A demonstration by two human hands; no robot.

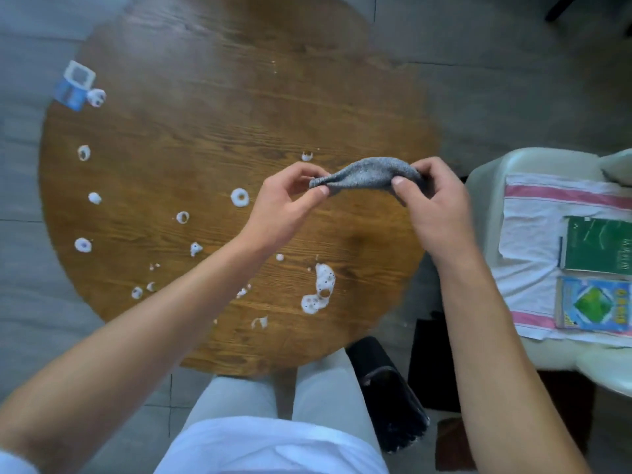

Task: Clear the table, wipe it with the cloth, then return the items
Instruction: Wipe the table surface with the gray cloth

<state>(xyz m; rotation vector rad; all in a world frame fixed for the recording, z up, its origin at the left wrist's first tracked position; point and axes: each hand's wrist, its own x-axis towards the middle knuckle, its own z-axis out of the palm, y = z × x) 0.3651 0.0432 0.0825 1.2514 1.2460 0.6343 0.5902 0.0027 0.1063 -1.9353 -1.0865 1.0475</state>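
A grey cloth (pixel 367 172) is stretched in the air above the round wooden table (pixel 205 97). My left hand (pixel 287 203) pinches its left end and my right hand (pixel 434 203) pinches its right end. Several blobs and rings of white foam (pixel 319 290) dot the tabletop, mostly on its left and near side. A green book (pixel 598 246) and a blue packet (pixel 595 304) lie on a white towel with pink stripes (pixel 533 234) on the pale chair (pixel 485 179) to the right.
A blue-and-white card with a small white object (pixel 77 85) lies at the table's far left edge. A black bag (pixel 390 391) stands on the grey floor between my legs and the chair.
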